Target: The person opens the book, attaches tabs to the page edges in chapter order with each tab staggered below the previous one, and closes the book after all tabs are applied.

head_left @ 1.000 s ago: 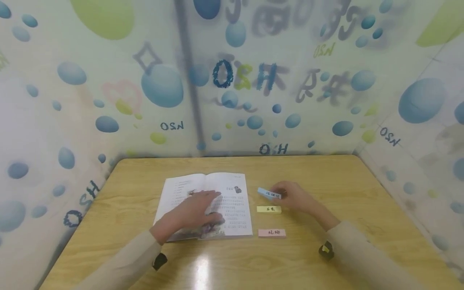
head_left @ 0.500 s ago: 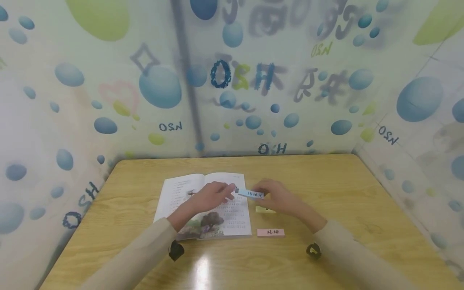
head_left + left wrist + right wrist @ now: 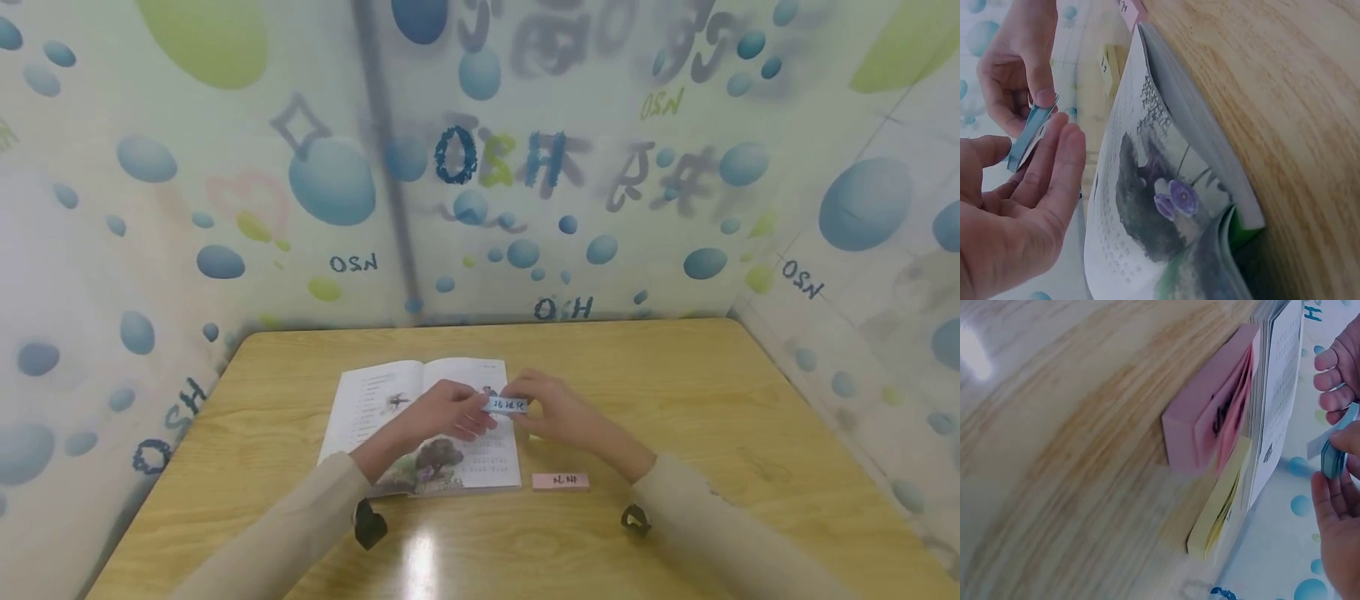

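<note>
Hands [image 3: 448, 412] [image 3: 561, 410], half curled, pinch a blue pad [image 3: 507, 405] between them.

The blue pad [image 3: 508, 405] has moved left and the fingers [image 3: 1063, 167] of the left hand [image 3: 444, 411] now hold it

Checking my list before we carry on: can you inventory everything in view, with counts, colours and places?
table: 1, yellow-brown wood, under the things
book: 1, white pages with coloured pictures, open on the table
pink note pad: 1, pink, on the table, right of the book
yellow note pad: 1, yellow, on the table, beyond the pink one
blue note pad: 1, blue, held up at the book's right edge
walls: 3, pale with blue and green spots, around the table
dark wrist pieces: 2, black, one by each wrist
sleeves: 2, beige, on both arms
left hand: 1, bare, pinching the blue pad's left end
right hand: 1, bare, gripping its right end
</note>
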Demonstrator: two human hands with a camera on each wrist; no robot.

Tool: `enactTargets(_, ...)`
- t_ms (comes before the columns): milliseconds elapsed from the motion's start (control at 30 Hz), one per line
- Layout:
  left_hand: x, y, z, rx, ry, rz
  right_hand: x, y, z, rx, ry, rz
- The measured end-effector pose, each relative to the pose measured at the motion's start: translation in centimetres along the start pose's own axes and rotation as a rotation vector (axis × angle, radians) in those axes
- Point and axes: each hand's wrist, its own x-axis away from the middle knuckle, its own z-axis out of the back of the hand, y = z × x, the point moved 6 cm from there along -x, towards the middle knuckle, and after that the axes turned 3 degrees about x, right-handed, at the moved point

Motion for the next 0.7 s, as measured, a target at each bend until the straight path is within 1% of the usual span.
enactTargets(167,0.24,-0.24,-0.09,0.061,0.016,0.028,-0.12,-0.33,-0.26,0.011,0.021,0.057)
enactTargets(333,0.40,-0.39,-0.05,0.072,0.046,0.045,-0.06,-0.34,-0.37,0.003,0.030,0.076)
enactTargets(467,0.35,-0.66,0.03,0.077,0.074,0.054,-0.01,-0.12,-0.35,-0.011,0.037,0.062)
enactTargets(700,0.27,-1.02,0.07,0.065,0.113,0.080,-0.13,0.21,-0.35,-0.005,0.041,0.035)
